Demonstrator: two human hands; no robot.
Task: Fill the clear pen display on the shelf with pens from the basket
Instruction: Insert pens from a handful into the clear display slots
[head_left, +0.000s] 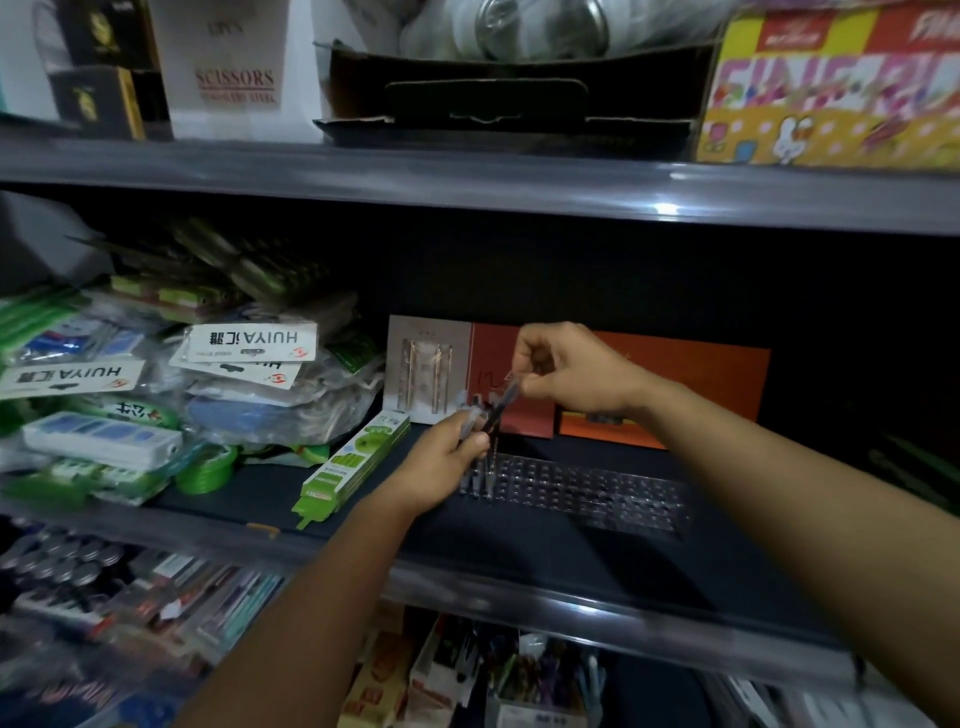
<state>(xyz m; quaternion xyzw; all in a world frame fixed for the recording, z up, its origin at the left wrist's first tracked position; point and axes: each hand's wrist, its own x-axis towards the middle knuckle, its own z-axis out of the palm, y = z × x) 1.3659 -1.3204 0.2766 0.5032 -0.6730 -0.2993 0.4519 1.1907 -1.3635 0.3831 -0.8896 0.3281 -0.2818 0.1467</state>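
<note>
1. Currently, my left hand (447, 457) grips a small bundle of slim pens with clear barrels and dark tips (480, 415); the fingers are curled round the lower part of the bundle, just above the left end of the clear plastic pen display with its rows of round holes (587, 491).
2. My right hand (566, 369) is raised above and behind that display's left end. Its thumb and fingers pinch the upper end of one slim clear pen (506, 395), which slants down-left toward the bundle.
3. Both hands are close together, each closed on pens; the single pen touches or overlaps the bundle, and I cannot tell which.
4. The display lies flat on the dark grey metal shelf (519, 551). A few pens (483, 475) stand upright in its left-most holes, directly below my left hand.
5. Behind the display, red and orange flat boxes (675, 384) stand upright against the back.
6. Left of the display, a long green and white carton (353, 462) lies at an angle.
7. Further left of the display, a heap of bagged stationery with white printed labels (249, 345) fills the shelf end.
8. The basket is out of view.
</note>
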